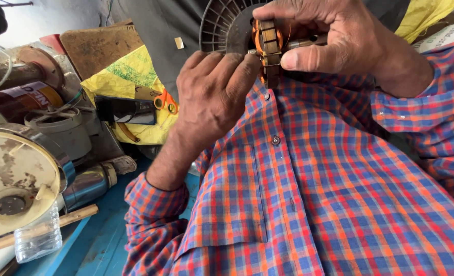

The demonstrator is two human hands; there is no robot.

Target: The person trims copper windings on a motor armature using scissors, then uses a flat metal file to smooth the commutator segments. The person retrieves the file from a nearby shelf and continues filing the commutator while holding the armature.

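Head view. Item: small motor armature, orange windings, dark fan disc behind it; held up close before a checked shirt. Right hand: grip closed around the armature, thumb along its lower side. Left hand: fingertips pressed against the armature's end. To the left: yellow sack, metal motor housings, clear plastic bottle.

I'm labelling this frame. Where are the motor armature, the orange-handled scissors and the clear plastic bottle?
motor armature (268,43), head view, on its copper-wound core between both hands' fingers.
orange-handled scissors (165,101), head view, on the handle loops.
clear plastic bottle (37,240), head view, on its ribbed side.
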